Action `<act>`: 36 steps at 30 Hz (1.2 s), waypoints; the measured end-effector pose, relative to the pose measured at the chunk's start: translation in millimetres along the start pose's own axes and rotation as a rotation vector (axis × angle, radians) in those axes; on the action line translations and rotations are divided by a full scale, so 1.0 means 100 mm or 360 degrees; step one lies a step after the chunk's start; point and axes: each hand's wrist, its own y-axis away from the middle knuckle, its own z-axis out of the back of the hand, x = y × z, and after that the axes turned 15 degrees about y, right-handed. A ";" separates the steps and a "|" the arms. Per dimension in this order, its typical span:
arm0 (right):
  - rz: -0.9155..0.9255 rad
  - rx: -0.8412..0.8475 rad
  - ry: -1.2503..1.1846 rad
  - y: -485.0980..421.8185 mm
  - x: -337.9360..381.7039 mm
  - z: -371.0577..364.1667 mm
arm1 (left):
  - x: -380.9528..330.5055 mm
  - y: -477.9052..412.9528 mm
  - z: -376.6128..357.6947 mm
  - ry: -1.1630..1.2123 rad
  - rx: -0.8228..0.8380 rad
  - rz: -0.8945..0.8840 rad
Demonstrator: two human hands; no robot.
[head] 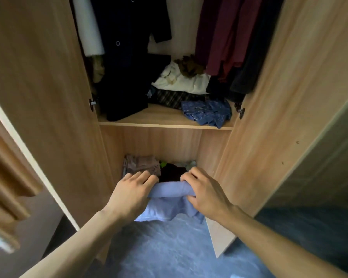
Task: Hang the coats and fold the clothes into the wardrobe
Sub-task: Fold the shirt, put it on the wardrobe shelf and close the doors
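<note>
A folded pale blue garment was held at the mouth of the wardrobe's lower compartment, with the left hand and the right hand each curled round one end of its top fold. Just behind it lay a pink folded pile and a black garment. On the shelf above sat a crumpled blue patterned cloth and a white heap, with a dark coat and maroon clothes hanging over them.

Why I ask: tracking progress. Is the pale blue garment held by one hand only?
No, the left hand and the right hand both grip the pale blue garment.
</note>
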 end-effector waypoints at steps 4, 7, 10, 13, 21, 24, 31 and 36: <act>0.0013 0.0084 -0.0032 -0.28 -0.30 -0.36 | 0.18 -0.37 -0.22 -0.0064 0.0139 -0.0009; -0.0015 0.0113 -0.0105 -0.61 -0.53 -0.57 | 0.36 -0.73 -0.29 -0.0122 0.0185 0.0003; -0.0023 0.0107 -0.0193 -0.97 -0.67 -0.74 | 0.55 -1.06 -0.32 -0.0174 0.0191 0.0061; -0.0007 0.0113 -0.0250 -1.28 -0.77 -0.88 | 0.76 -1.27 -0.39 -0.0176 0.0224 0.0125; 0.0031 0.0311 -0.0176 -1.89 -0.83 -1.31 | 1.38 -1.53 -0.76 -0.0065 0.0255 0.0285; 0.0016 0.0350 -0.0116 -2.10 -0.84 -1.40 | 1.63 -1.70 -0.80 -0.0087 0.0263 0.0224; -0.0058 0.0362 -0.0001 -2.59 -0.95 -1.87 | 2.19 -1.99 -1.29 0.0074 0.0349 0.0406; -0.0002 0.0409 -0.0091 -2.73 -1.04 -2.91 | 2.61 -1.94 -2.06 0.0079 0.0387 0.0345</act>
